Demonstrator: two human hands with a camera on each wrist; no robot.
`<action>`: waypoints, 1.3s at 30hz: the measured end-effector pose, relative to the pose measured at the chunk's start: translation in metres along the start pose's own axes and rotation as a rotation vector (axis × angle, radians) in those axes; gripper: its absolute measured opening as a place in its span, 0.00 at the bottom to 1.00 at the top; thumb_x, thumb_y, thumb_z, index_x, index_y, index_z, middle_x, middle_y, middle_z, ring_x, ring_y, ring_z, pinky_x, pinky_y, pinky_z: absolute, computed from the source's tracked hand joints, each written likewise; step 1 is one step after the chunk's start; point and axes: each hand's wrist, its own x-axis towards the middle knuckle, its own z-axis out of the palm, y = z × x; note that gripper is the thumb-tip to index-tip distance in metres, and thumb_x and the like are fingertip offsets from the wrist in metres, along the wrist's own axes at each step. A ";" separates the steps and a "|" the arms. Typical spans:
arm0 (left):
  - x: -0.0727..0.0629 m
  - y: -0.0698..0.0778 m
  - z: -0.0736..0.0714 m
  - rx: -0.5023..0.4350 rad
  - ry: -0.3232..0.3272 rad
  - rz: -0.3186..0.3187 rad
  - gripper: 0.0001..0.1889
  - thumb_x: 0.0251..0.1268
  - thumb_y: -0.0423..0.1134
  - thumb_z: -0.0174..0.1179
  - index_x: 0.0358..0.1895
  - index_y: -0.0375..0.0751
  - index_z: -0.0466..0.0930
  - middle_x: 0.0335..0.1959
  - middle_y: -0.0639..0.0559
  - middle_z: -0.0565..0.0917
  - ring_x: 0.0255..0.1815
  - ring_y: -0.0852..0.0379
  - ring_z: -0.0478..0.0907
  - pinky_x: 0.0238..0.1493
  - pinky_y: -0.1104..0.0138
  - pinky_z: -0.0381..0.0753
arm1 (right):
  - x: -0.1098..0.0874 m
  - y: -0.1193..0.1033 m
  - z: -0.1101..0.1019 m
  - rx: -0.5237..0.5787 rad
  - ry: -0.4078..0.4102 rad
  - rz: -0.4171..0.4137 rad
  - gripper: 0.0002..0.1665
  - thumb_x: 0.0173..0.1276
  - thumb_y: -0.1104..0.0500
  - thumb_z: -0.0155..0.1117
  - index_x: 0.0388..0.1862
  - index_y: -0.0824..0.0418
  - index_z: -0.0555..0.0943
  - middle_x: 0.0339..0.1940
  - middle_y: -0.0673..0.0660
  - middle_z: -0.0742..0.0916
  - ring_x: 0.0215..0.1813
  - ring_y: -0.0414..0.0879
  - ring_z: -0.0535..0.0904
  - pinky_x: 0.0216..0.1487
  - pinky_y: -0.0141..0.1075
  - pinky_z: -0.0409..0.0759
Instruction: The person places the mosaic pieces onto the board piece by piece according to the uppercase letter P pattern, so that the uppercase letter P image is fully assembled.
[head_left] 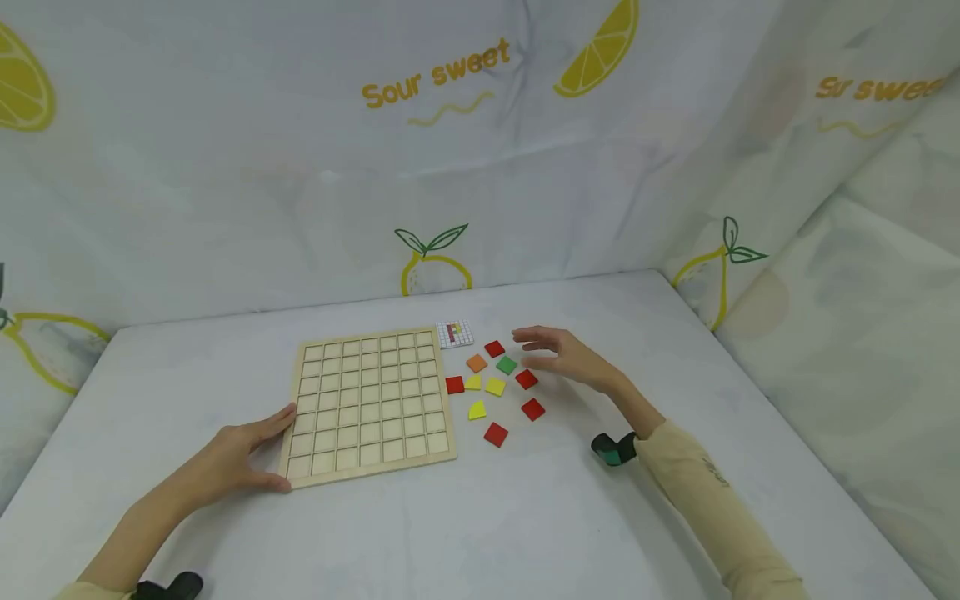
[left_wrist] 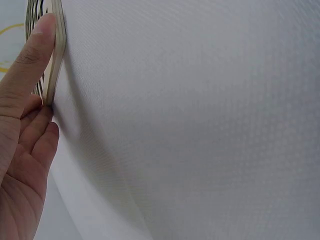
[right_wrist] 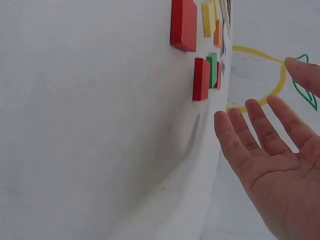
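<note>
A square wooden grid board (head_left: 371,403) lies on the table, with rows of shallow square cells. At its near left corner my left hand (head_left: 240,457) holds the edge, thumb by the corner and fingers along the left side. The left wrist view shows that board (left_wrist: 59,45) edge-on between thumb and fingers. Right of the board lie several small tiles: red (head_left: 496,434), yellow (head_left: 477,409), orange (head_left: 477,363) and green (head_left: 507,365). Above the table, just right of these tiles, hovers my right hand (head_left: 562,354), its fingers spread and nothing in them.
A small card (head_left: 455,333) printed with a coloured grid pattern lies at the board's far right corner. White cloth covers the table (head_left: 570,517), and a lemon-printed curtain (head_left: 300,208) hangs behind it and along the right side.
</note>
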 end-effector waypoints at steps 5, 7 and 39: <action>0.000 -0.001 0.000 0.006 0.006 0.020 0.54 0.34 0.57 0.75 0.66 0.26 0.65 0.66 0.33 0.67 0.63 0.32 0.68 0.60 0.44 0.69 | -0.004 -0.001 0.013 0.059 0.002 0.020 0.29 0.69 0.60 0.62 0.67 0.65 0.70 0.64 0.63 0.76 0.63 0.59 0.73 0.59 0.48 0.80; 0.000 -0.002 0.000 0.005 0.007 0.027 0.54 0.34 0.57 0.74 0.66 0.25 0.65 0.66 0.33 0.67 0.63 0.32 0.68 0.60 0.44 0.69 | -0.007 -0.003 0.018 0.067 0.013 0.029 0.28 0.68 0.60 0.63 0.65 0.65 0.71 0.62 0.63 0.77 0.61 0.57 0.74 0.56 0.44 0.82; 0.001 -0.006 0.001 -0.025 0.001 -0.002 0.55 0.36 0.58 0.73 0.69 0.30 0.64 0.68 0.35 0.65 0.65 0.32 0.65 0.60 0.42 0.67 | -0.007 -0.020 0.071 0.156 -0.141 -0.025 0.26 0.66 0.66 0.63 0.63 0.65 0.73 0.62 0.61 0.76 0.63 0.56 0.73 0.59 0.36 0.80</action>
